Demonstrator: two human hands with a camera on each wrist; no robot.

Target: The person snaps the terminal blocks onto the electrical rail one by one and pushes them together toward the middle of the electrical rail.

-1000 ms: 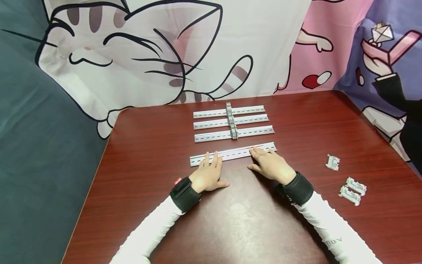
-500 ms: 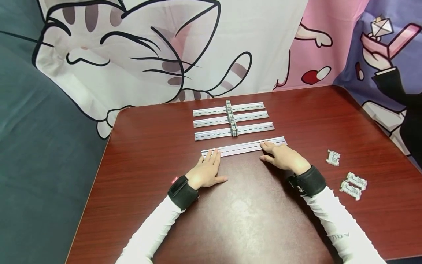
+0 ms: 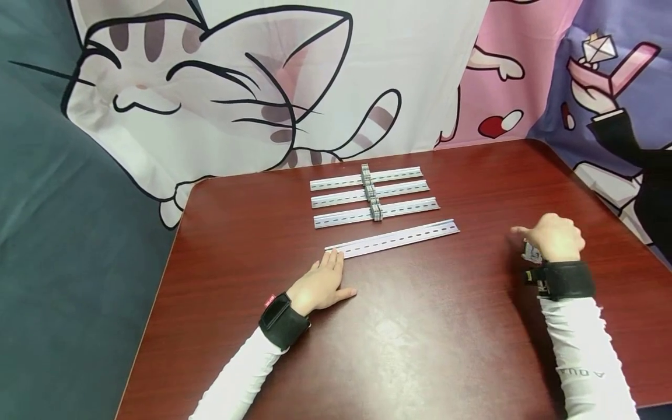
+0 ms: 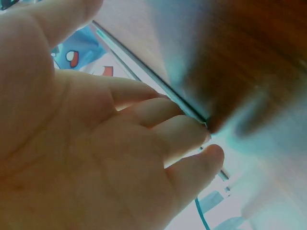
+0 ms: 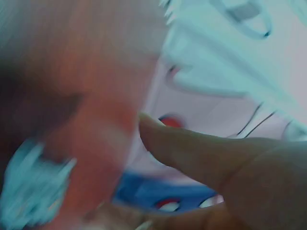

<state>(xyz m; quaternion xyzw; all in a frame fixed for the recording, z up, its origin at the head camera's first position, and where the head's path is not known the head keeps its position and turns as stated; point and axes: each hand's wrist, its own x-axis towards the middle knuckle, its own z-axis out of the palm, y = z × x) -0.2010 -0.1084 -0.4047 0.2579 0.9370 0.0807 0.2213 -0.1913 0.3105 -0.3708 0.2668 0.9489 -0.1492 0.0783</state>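
Note:
A slotted metal DIN rail lies slightly slanted on the table, nearest the person. With straight fingers my left hand touches its left end; the left wrist view shows those fingers at the rail's edge. Out to the right, my right hand hovers over a small pale plastic piece, perhaps a terminal block, which it partly covers. In the right wrist view that piece is blurred and apart from the extended thumb. Nothing is seen held by the right hand.
Behind the near rail lie three parallel DIN rails, each with pale blocks clipped near its middle. The reddish-brown table ends at a printed cloth. The right forearm covers part of the right side.
The near rail has shifted right and slightly away with both hands on it. Then the right hand left it and moved right over the small pieces, hiding two of them. The left hand stayed at the rail.

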